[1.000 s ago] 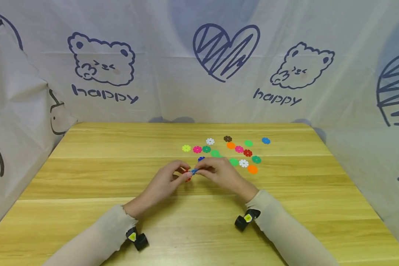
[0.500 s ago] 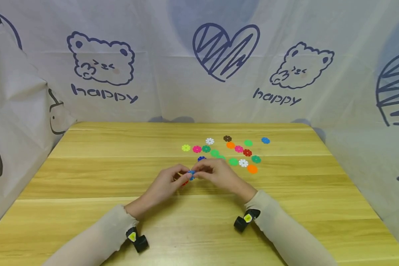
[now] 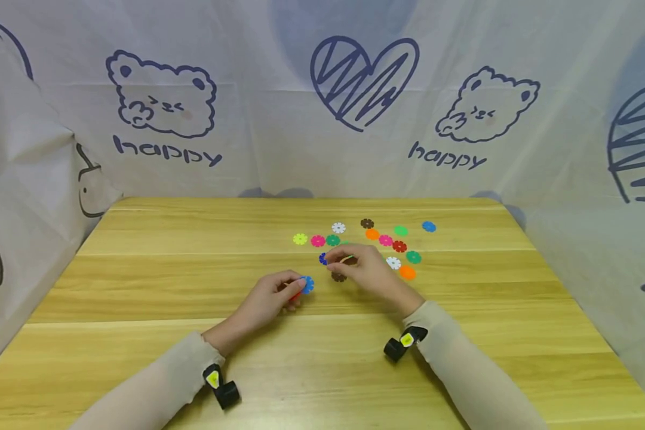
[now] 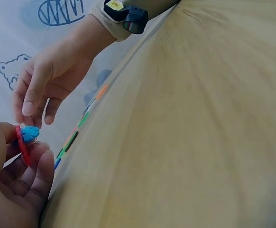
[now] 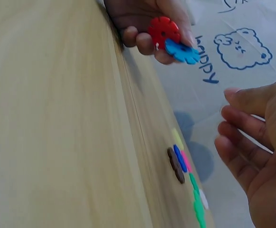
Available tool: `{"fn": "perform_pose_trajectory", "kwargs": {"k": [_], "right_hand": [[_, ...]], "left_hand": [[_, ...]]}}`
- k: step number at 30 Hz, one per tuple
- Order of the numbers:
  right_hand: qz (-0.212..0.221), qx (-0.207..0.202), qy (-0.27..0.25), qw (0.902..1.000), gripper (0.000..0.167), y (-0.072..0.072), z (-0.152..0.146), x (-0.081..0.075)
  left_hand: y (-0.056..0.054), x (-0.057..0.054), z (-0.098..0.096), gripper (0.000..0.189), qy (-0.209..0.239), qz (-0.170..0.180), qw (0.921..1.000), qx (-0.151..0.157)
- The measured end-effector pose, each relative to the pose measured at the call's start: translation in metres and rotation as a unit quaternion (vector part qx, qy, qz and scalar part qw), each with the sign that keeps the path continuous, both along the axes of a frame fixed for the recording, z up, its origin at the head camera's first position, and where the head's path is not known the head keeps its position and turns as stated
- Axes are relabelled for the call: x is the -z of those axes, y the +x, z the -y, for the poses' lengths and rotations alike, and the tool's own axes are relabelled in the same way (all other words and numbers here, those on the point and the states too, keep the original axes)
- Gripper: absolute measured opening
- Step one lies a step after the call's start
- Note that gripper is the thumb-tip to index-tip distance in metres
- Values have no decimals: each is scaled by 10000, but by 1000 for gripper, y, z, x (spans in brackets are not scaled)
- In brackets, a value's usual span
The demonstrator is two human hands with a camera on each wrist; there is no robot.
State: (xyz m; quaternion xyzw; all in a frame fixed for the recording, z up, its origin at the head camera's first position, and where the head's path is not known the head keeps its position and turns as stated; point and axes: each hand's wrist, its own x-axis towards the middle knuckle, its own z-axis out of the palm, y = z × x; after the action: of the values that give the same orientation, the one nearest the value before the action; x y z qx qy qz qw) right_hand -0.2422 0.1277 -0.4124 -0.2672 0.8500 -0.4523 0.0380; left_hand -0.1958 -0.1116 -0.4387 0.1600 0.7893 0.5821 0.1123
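Note:
Pinched in my left hand [image 3: 266, 301] are two notched plastic discs, a red disc [image 5: 162, 31] and a light blue disc [image 5: 182, 51], slotted together at an angle. In the left wrist view the red disc stands nearly edge-on between thumb and fingers, with the blue one jutting from its side. My right hand [image 3: 368, 269] hovers apart from them, fingers loosely bent and nothing held, as the right wrist view shows. Below its fingertips lie a dark blue disc [image 3: 323, 258] and a dark brown disc [image 3: 338, 277]; the hand hides some green discs.
Several more notched discs lie flat on the wooden table [image 3: 193, 257], among them a yellow disc [image 3: 300, 239], a pink disc [image 3: 318, 241], a white disc [image 3: 393, 263], an orange disc [image 3: 407, 272] and a blue disc [image 3: 429, 227]. A printed white cloth [image 3: 279, 149] hangs behind.
My right hand has let go of the light blue disc and moved right and slightly away. The joined red and blue discs stay in my left hand; a brown disc now shows.

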Motion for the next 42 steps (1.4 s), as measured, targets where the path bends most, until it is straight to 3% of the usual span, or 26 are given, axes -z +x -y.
{"fn": "perform_pose_trajectory", "kwargs": {"k": [6,14,24,29,38,42], "right_hand": [[-311,84,476,9983,22,-8,-7,5],[-179,-30,858,9961,28,-13,-13,11],[-395,-104,1553,9870,37,-17,-16,17],[-437,-123,1683,9847,38,-18,-17,19],[-461,-178,1763,9831,36,-18,-18,20],[-507,-236,1889,9804,37,-19,-18,21]], "left_hand": [[-1,2,2,26,-21,16,10000,50],[-2,4,2,26,-59,72,9999,60],[0,1,1,25,-234,15,9997,-9],[1,-4,-1,23,-316,-19,9995,-5],[-2,5,1,24,-207,26,9998,-35],[3,-5,-1,23,-263,33,9996,-51]]}}
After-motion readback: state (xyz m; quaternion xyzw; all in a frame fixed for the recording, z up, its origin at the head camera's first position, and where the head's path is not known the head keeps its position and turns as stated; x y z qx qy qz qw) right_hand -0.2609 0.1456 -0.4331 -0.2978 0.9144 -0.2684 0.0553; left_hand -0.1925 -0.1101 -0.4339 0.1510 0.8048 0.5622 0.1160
